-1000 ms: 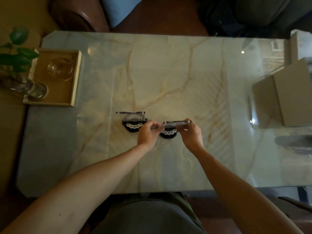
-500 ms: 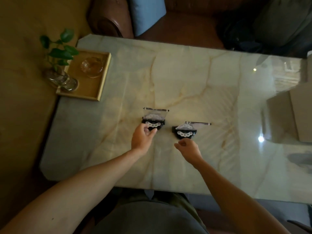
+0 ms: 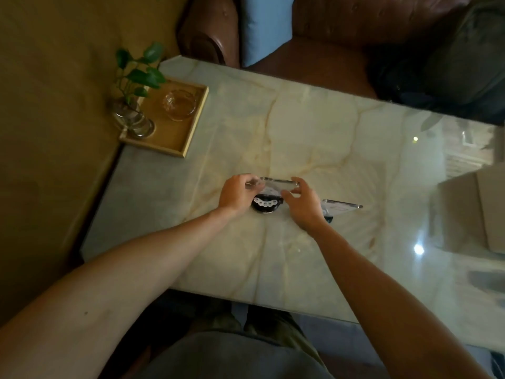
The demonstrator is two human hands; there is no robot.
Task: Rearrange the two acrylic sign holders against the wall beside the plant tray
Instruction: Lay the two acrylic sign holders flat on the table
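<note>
Two clear acrylic sign holders with black bases stand near the middle of the marble table (image 3: 314,269). My left hand (image 3: 237,195) pinches the left end of the left sign holder (image 3: 269,196), and my right hand (image 3: 303,203) grips its right end. The right sign holder (image 3: 341,207) stands just behind my right hand, partly hidden by it and untouched. The wooden plant tray (image 3: 191,135) lies at the table's far left corner against the yellow wall (image 3: 54,105).
On the tray stand a glass vase with a green plant (image 3: 134,116) and a glass bowl (image 3: 179,104). A brown leather sofa (image 3: 328,36) with a blue cushion runs along the far edge. A cardboard box (image 3: 478,212) sits at the right.
Both hands left the right sign holder and moved to the left one, and now grip its two ends. The camera has turned left, toward the tray.
</note>
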